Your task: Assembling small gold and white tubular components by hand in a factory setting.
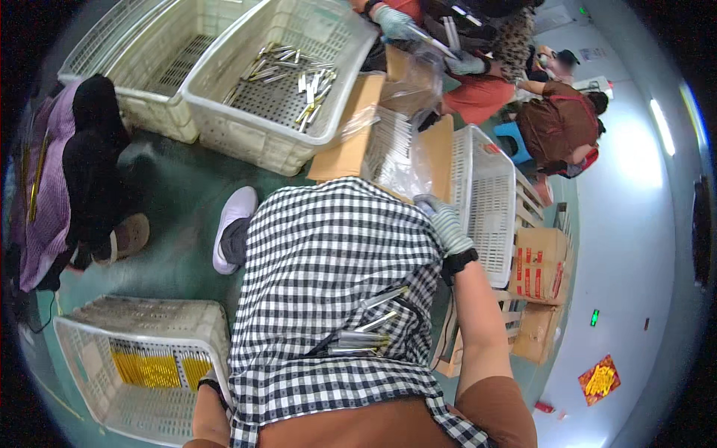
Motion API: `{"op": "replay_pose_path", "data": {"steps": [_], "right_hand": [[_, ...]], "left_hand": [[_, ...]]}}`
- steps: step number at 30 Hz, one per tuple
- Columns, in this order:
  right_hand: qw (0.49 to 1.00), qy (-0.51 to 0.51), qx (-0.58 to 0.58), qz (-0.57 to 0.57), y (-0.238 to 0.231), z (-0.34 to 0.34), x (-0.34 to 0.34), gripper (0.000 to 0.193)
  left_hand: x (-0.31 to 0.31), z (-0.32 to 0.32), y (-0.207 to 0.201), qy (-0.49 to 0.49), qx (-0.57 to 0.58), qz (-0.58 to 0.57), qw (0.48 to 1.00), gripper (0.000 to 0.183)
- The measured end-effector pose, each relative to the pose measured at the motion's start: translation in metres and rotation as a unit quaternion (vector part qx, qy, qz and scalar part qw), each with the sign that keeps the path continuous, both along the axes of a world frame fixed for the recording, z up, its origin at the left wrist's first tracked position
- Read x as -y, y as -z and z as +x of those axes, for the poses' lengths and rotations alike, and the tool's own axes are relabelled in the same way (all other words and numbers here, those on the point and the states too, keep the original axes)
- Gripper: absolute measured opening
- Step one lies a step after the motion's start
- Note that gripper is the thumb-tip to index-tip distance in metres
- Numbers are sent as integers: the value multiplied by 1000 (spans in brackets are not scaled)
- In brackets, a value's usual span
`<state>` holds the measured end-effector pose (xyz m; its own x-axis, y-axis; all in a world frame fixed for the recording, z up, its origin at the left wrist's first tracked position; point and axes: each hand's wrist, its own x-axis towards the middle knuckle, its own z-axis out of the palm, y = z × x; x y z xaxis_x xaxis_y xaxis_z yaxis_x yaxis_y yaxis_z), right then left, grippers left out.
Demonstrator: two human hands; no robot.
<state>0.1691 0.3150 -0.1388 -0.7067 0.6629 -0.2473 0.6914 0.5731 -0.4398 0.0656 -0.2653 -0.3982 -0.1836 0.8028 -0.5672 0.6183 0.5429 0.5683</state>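
My right hand (450, 228), in a grey-green striped glove, is at the near edge of an open cardboard box (345, 142). Its fingers are bent against the crumpled clear plastic liner (423, 166); what they grip is hidden. Rows of thin silvery-white tubes (390, 142) lie inside the box. At lower left, my left forearm reaches down beside a white plastic crate (142, 313). Only the dark-banded wrist shows there, and the fingers are out of sight. Yellow tubes (149, 366) lie in rows in that crate. Several silver tubes with yellowish ends (360, 340) rest on my checked apron (328, 254).
A large white crate (254, 123) ahead holds loose silver and gold tubes, with another crate (153, 108) beside it. Across the box, a co-worker's gloved hands (396, 24) hold silver tubes. A white basket (489, 201) and cartons (539, 261) stand right. Someone in purple (45, 201) is at left.
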Motion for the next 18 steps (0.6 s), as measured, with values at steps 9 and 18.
{"op": "replay_pose_path", "data": {"steps": [9, 18], "right_hand": [[993, 34, -112, -32, -5, -1, -8, 24], [950, -61, -256, 171, -107, 13, 106, 28]], "left_hand": [[19, 4, 35, 62, -26, -67, 995, 33], [55, -9, 86, 100, -72, -126, 984, 32]]}}
